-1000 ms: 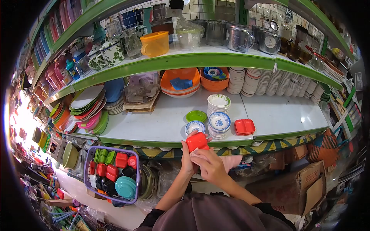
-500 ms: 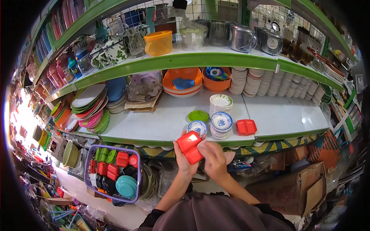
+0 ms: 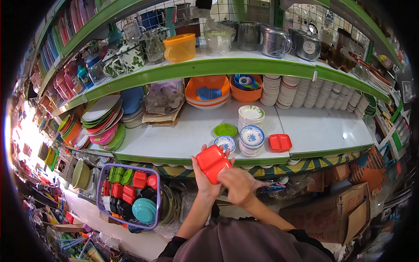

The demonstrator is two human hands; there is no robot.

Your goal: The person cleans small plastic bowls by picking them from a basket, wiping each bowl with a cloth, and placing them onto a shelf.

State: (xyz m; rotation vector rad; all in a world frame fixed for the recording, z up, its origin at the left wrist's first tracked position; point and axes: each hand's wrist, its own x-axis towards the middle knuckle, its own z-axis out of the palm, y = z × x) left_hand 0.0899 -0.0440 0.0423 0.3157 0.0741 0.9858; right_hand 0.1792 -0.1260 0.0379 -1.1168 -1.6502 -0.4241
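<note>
A red divided dish (image 3: 212, 162) lies underside up in my left hand (image 3: 205, 181), whose fingers wrap its edges. My right hand (image 3: 239, 187) is at the dish's lower right side, its fingers curled and blurred; a pale pinkish cloth (image 3: 258, 183) shows beside it. Just beyond the hands, on the shelf, are a blue-patterned bowl (image 3: 225, 143), a green dish (image 3: 225, 130), a stack of blue-rimmed bowls (image 3: 252, 136) and a stack of green-patterned bowls (image 3: 251, 114). Farther right sits a stack of red divided dishes (image 3: 279, 143).
A purple basket (image 3: 159, 196) of colourful dishes stands at lower left. Stacked plates (image 3: 101, 109), orange bowls (image 3: 207, 89) and rows of white bowls (image 3: 288, 92) line the shelf's back. Above runs a green shelf edge (image 3: 196, 69). A cardboard box (image 3: 327, 214) is at lower right.
The red dish has turned and shifted slightly left and up in my left hand, its underside now showing more fully. My right hand has moved along its lower right side.
</note>
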